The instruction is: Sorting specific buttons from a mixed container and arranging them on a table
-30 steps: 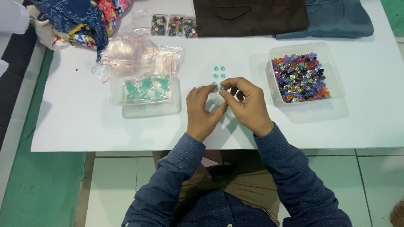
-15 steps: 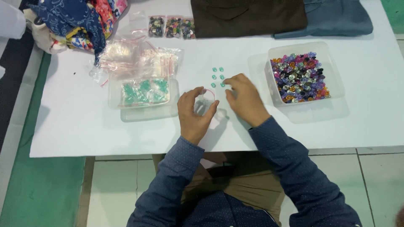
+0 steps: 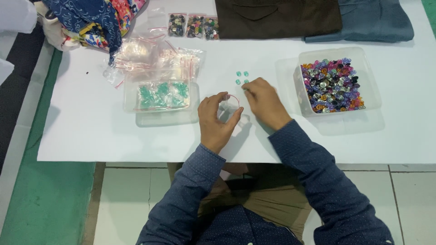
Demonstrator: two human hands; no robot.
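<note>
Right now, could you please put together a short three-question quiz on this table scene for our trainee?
1. True or false: the left hand holds a small clear bag open at its mouth.
2. What is the right hand touching: (a) the teal buttons loose on the table, (b) the tub of mixed coloured buttons, (c) the brown cloth?
3. Which container holds the bagged teal buttons?

Key
1. True.
2. (a); its fingertips reach the nearest ones.
3. The clear tub left of the hands.
</note>
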